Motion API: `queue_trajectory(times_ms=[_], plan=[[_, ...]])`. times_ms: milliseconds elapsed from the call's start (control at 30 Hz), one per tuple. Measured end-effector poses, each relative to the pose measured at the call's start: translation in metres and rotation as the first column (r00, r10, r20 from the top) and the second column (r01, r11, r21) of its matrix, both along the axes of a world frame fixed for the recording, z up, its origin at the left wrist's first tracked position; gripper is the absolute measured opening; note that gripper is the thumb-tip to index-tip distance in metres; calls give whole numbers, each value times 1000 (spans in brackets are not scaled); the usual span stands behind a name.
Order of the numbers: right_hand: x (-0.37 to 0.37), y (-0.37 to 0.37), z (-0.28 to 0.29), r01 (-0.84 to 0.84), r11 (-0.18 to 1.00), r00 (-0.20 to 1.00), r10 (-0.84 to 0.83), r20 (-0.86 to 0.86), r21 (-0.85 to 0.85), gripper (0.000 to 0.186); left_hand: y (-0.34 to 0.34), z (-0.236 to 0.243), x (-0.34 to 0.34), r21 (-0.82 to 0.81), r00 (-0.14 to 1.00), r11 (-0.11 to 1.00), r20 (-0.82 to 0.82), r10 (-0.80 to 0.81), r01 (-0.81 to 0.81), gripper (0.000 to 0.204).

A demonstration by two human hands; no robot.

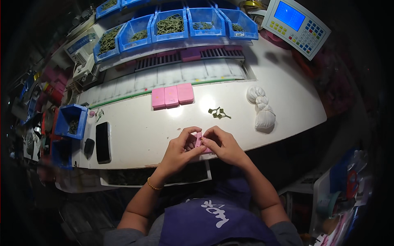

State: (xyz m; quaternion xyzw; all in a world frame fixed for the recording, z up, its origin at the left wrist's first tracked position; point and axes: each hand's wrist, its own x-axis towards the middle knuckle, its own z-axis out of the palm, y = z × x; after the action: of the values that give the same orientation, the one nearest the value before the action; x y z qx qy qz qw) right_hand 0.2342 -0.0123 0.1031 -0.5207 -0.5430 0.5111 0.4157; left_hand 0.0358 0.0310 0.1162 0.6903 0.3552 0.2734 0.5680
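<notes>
Near the front edge of the white table, my left hand (pixel 179 148) and my right hand (pixel 226 146) meet, fingers curled around a pink rubbery block (pixel 199 138). A flap of it stands up between my fingertips. The rest of the block is largely hidden by my fingers. Just beyond my hands lie several small dark-green branched pieces (pixel 220 113). Farther back, three pink blocks (pixel 171 96) sit side by side in a row. To the right of the green pieces rests a white cloth bag (pixel 262 110), tied at its middle.
Blue bins (pixel 170 25) holding green pieces line the back shelf. At the left are a phone (pixel 103 142), a dark mouse-like object (pixel 88 148) and a blue bin (pixel 72 121). A keypad unit with a blue screen (pixel 296 26) stands at the back right. Under the table edge is an open drawer (pixel 208 170).
</notes>
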Motion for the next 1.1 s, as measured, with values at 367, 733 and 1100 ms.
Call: queue_trajectory(times_ms=[367,733,1100], plan=[[-14,1,-12,130,984,945,-161,286,125,24,-7,-9,-12,-98,982,992,163,97,-82,48],[-36,-7,-15,286,835,733,-506,454,470,52,-10,-21,-8,297,979,941,-70,194,-165,73],[-90,-54,-21,245,966,818,-161,-552,81,29,-19,-22,-12,-374,652,920,728,214,115,67]])
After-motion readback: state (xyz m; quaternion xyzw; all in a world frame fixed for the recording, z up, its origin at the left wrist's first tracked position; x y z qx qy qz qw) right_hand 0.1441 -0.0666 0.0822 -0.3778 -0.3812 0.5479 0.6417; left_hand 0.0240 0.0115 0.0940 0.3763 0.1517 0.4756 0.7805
